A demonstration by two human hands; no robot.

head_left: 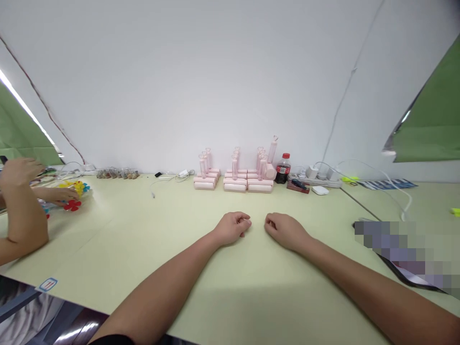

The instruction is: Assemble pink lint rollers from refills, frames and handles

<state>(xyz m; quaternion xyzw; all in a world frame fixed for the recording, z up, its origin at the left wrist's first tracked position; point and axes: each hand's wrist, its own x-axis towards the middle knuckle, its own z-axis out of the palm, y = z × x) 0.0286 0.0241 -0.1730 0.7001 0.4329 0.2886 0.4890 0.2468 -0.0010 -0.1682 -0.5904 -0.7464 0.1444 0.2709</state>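
Observation:
My left hand (233, 228) rests on the pale green table (172, 211), its fingers curled in loosely and nothing visible in them. A short gap away lies my right hand (285, 231), closed into a loose fist on the same surface. I see nothing held in it. Beyond both hands, against the wall, stand rows of pink items: flat-lying pink cylinders (235, 185) and several slim upright pink tubes (235, 168) with loops on top. Their exact kind is unclear. Neither hand touches them.
A cola bottle (282, 170), a dark red box (298, 187) and a power strip (325, 182) with cables stand behind my right hand. A blurred dark-edged object (402, 273) lies at right. Another person's arm (21, 206) is at left, near colourful flower shapes (72, 205).

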